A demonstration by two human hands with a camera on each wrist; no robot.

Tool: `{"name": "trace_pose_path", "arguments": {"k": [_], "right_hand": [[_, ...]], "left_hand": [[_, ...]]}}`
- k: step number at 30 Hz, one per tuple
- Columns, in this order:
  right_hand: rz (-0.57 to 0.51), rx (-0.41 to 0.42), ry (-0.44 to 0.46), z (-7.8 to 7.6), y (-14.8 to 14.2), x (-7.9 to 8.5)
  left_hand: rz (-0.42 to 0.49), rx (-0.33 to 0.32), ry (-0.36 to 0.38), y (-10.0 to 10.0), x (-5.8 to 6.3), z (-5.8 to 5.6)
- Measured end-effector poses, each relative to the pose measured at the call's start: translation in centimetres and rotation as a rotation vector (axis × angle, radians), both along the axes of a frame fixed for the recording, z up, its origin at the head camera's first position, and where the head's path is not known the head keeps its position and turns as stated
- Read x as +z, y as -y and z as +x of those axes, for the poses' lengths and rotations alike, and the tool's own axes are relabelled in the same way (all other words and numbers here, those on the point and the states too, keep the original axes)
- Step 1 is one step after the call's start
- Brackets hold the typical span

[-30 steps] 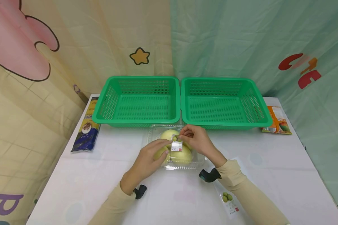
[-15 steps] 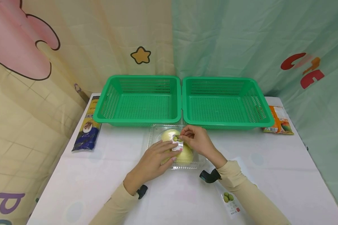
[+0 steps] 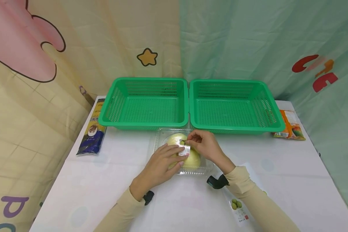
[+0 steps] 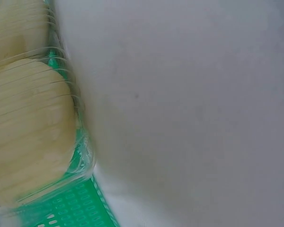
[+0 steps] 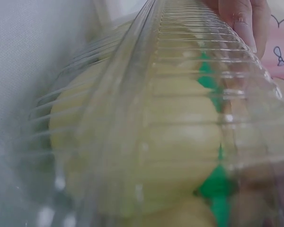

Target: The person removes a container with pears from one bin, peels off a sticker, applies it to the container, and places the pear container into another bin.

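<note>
A clear plastic clamshell box holds several round, pale yellow fruits; their kind is unclear. On its lid lies a small white sticker with a green fruit picture. My left hand rests on the lid with its fingers extended, fingertips on the sticker's lower left part. My right hand pinches the sticker's upper edge between thumb and forefinger. In the left wrist view the ribbed box wall and fruits show, without the hand. Through the box, the right wrist view shows fruit; fingers appear at top right.
Two green baskets stand side by side behind the box. A blue and yellow packet lies at left, an orange packet at right. A backing strip with a fruit sticker lies partly under the right forearm.
My left hand has moved right and its fingers have come down onto the sticker. The right hand keeps its pinch on the upper edge. The head view has shifted slightly.
</note>
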State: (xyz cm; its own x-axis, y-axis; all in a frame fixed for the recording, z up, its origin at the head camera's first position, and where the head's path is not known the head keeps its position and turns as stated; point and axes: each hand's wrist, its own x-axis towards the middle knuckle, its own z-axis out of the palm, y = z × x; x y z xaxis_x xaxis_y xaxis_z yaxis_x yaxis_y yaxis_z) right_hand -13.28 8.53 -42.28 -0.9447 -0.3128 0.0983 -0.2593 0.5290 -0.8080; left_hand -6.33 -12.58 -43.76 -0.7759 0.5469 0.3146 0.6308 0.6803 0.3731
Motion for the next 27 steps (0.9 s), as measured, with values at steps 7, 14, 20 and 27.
{"name": "trace_pose_path", "arguments": {"k": [7,14,20,27], "right_hand": [[0.018,0.001,-0.083,0.04,-0.01,-0.13],[0.035,-0.002,-0.091,0.03,0.01,-0.06],[0.061,-0.009,-0.091,-0.05,0.07,-0.16],[0.062,-0.005,-0.099,-0.01,0.09,-0.25]], "left_hand": [[0.0,0.01,0.016,-0.05,0.04,-0.02],[0.006,0.021,0.001,-0.18,-0.05,-0.14],[0.009,0.036,0.008,-0.23,-0.03,-0.1],[0.0,0.042,0.003,-0.26,-0.09,-0.08]]}}
